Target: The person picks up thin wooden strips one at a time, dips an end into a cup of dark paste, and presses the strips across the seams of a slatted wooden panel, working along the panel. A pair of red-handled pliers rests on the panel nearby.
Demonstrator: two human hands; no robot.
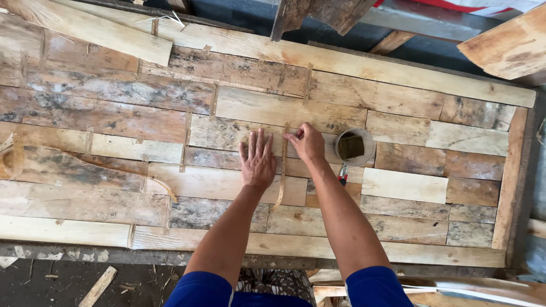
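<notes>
Workshop setting, daylit: a large panel (398,187) of patchworked reclaimed wooden boards, pale and weathered grey-brown, is filling most of the view and lying flat. Loose planks (91,25) are resting across its upper left corner; another board (509,48) is leaning in at upper right. Dark ground (62,281) is showing below the panel's near edge, with wood offcuts (98,287) and chips lying scattered on it. Even, soft light is falling across everything.
</notes>
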